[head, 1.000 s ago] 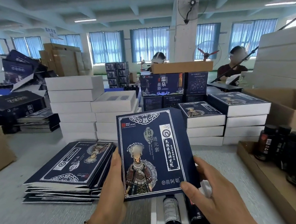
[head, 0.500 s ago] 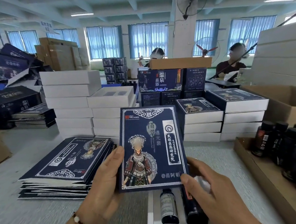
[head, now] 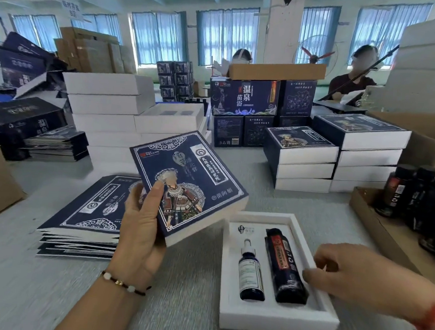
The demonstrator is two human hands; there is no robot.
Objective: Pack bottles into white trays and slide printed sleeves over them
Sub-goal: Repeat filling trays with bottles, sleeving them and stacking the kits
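Left hand (head: 140, 226) holding sleeve (head: 189, 186), tray (head: 277, 321) beside right hand (head: 353, 274)

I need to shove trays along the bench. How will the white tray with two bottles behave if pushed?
The white tray looks like light foam, so it should probably slide easily on the smooth table. The dropper bottle and dark bottle lie in recesses, so they likely won't roll out.

Your printed sleeve (head: 189, 186) looks like smooth card, navy with a faint sheen and raw white edges. The white tray (head: 277, 321) seems matt foam. Its dropper bottle (head: 251, 273) is glossy dark-blue glass or plastic; the black bottle (head: 286, 267) shines too. The table (head: 35, 293) shows a grey, finely ribbed matt surface.
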